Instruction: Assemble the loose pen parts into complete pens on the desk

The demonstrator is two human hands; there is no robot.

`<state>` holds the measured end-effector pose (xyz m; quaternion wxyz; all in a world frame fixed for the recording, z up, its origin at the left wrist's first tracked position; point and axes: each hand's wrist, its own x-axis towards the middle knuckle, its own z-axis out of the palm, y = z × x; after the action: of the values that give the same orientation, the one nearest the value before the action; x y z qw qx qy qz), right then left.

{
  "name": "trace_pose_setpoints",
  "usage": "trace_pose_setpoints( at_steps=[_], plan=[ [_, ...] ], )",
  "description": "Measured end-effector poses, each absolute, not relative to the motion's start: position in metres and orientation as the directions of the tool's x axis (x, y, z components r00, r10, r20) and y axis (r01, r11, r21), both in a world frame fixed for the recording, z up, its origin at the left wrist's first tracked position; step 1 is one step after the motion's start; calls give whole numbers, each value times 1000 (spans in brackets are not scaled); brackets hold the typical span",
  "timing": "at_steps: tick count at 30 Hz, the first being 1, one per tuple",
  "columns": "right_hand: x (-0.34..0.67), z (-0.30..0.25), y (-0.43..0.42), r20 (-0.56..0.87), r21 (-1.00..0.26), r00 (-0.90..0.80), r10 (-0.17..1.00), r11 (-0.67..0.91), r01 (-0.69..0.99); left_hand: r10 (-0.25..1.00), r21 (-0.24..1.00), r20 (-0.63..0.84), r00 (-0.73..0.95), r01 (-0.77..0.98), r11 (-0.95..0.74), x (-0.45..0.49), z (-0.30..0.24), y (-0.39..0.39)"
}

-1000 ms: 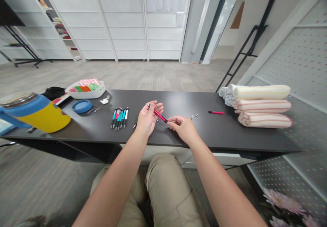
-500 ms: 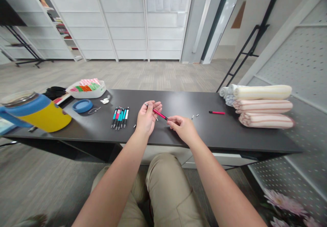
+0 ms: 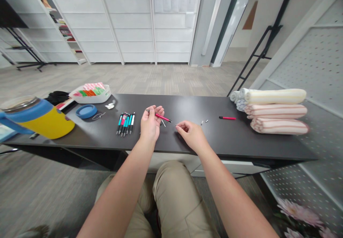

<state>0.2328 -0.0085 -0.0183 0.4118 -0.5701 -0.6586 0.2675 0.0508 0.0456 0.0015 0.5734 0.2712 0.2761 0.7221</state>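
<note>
My left hand (image 3: 150,121) is raised over the dark table (image 3: 214,141), its fingers curled around a red pen with a black tip (image 3: 163,117). A thin pale rod (image 3: 163,123) shows just below the pen, and I cannot tell whether it touches the hand. My right hand (image 3: 190,133) is apart from the pen, a little to its right, with its fingertips pinched together. A tiny dark speck sits at those fingertips, too small to identify. Several teal and black pens (image 3: 125,123) lie side by side to the left of my hands.
Along the table's far side lie a second red pen (image 3: 227,118), small metal pen parts (image 3: 204,121), stacked rolled towels (image 3: 276,111), a blue lid (image 3: 86,111) and a white tray of colourful packets (image 3: 89,95). A yellow and blue tumbler (image 3: 44,122) is close to my head camera at the left.
My left hand has moved left with the red pen. My right fingertips have come off the pen's tip, leaving a gap. The thin pale rod now shows below the pen.
</note>
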Motion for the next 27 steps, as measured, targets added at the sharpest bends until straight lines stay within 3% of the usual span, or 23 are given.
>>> trace_pose_setpoints(
  at_steps=[3, 7, 15, 20, 27],
  plan=[
    [231, -18, -9, 281, -730, 2, 960, 212, 649, 962, 676, -7, -273, -710, -197, 46, -3, 51],
    [224, -12, -7, 309, -493, -35, 950, 192, 849, 952, 628, -59, -300, -753, -198, 43, -8, 56],
    [210, 8, 15, 57, -113, -111, 992, 117, 987, 964, 626, 14, -267, -749, -216, 46, -7, 54],
    [207, 11, 22, 4, -63, -123, 992, 123, 990, 970, 648, 67, -234, -729, -221, 50, -5, 50],
    [217, 4, 3, 146, -109, -73, 987, 90, 990, 971, 634, 42, -235, -745, -208, 48, -6, 52]
  ],
)
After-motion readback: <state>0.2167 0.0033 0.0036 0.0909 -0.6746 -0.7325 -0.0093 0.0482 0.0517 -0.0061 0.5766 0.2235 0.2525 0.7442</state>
